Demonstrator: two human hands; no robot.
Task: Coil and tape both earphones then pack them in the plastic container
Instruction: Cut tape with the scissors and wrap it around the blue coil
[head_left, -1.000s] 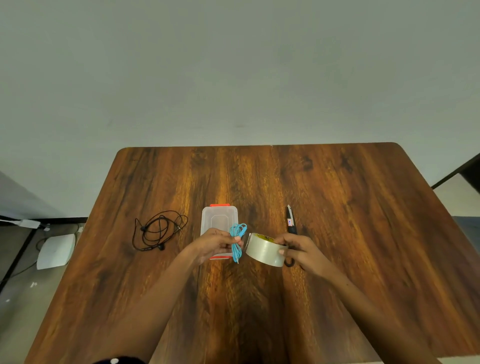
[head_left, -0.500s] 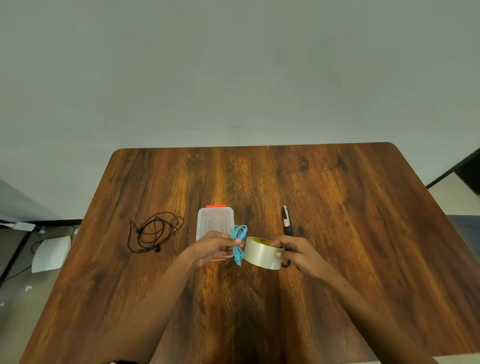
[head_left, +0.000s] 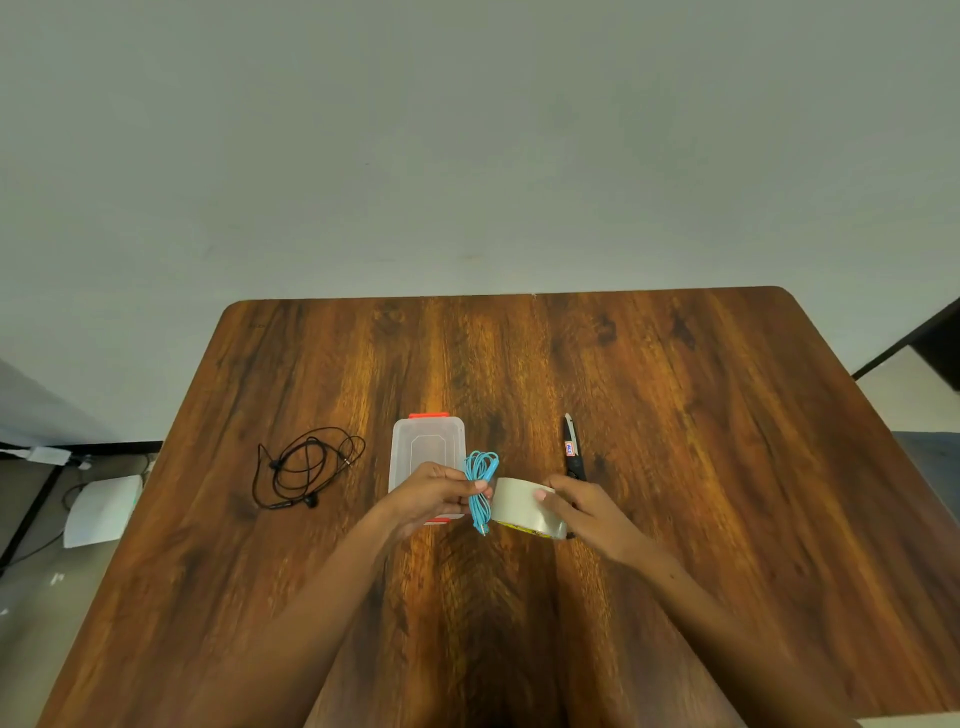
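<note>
Left hand (head_left: 434, 493) pinches the coiled blue earphone (head_left: 480, 488) at mid-bundle, held above the surface (head_left: 727, 467), just right of the plastic container (head_left: 427, 448). Right hand (head_left: 587, 506) grips the tape roll (head_left: 524, 508), which touches or nearly touches the coil. Black earphone (head_left: 306, 467) lies loosely looped, untaped, far left. Scissors (head_left: 572, 450) lie just beyond the right hand.

Step in hand, as judged: taping the blue coil. Keep the pinch tight so the loops do not spring. Stick the tape end at the coil's waist and wrap once round. The tape's free end is not discernible. Container appears lidded; it will need opening before packing.
</note>
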